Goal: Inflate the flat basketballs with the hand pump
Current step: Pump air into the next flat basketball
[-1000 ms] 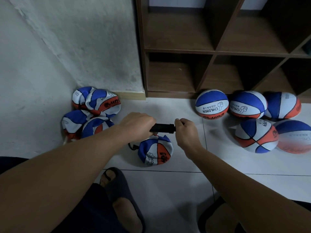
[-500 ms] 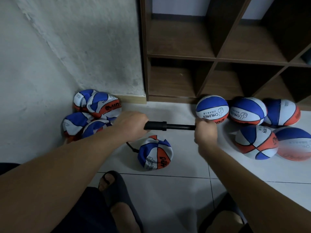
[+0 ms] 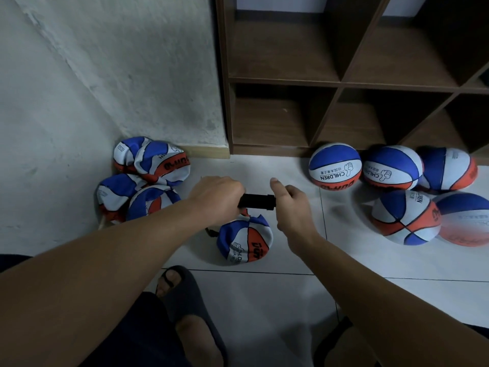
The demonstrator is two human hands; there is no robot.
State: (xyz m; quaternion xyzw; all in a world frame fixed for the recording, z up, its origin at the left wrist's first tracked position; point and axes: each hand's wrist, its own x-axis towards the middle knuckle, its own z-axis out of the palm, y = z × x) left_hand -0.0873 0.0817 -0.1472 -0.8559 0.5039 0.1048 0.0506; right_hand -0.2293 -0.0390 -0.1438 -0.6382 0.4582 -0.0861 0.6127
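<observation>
You had five flat basketballs (image 3: 244, 239) and five inflated ones (image 3: 335, 166). The pump (image 3: 256, 201) lay level, left to right, your left hand (image 3: 215, 197) and right hand (image 3: 291, 205) gripping its ends.

Pump (image 3: 256, 202): both ends hidden inside the fingers (image 3: 232, 190).
Hose: mostly hidden under the left hand (image 3: 215, 198).
Rightmost ball (image 3: 468, 221): blurred, cut off.

Bare forearms, dark shorts (image 3: 111, 337), and dark open-toed slides (image 3: 185, 295) on both feet.
</observation>
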